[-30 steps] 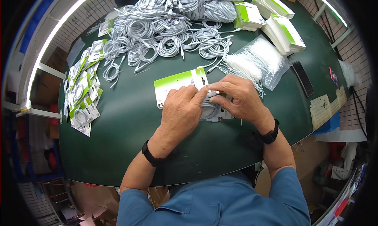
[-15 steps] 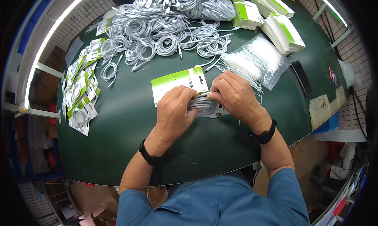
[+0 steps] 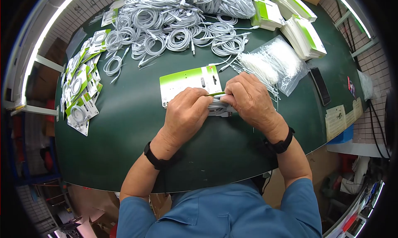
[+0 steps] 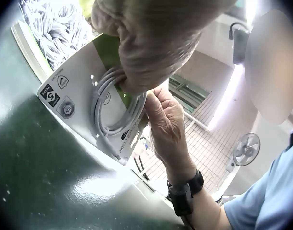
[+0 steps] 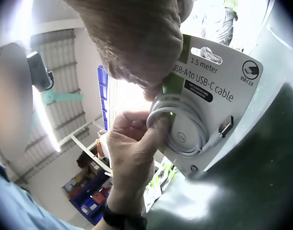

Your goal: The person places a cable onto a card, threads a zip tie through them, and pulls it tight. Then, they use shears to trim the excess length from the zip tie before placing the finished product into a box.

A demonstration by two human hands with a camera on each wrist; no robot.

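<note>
Green table (image 3: 103,155) below; left hand (image 3: 184,115), right hand (image 3: 253,103), fingers curled, pinch coiled cable (image 5: 196,122) against card (image 5: 242,96); better keep loops flat.

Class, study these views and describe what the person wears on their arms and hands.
Both the left hand and the right hand are bare, without gloves. A black band circles each wrist: the left band and the right band, which carries a boxy black device. The blue left sleeve and right sleeve are short, leaving the forearms uncovered.

open tabletop (image 3: 103,155) nearside, cable heap (image 3: 163,20) beyond, plastic bag (image 3: 289,84) rightward
</note>
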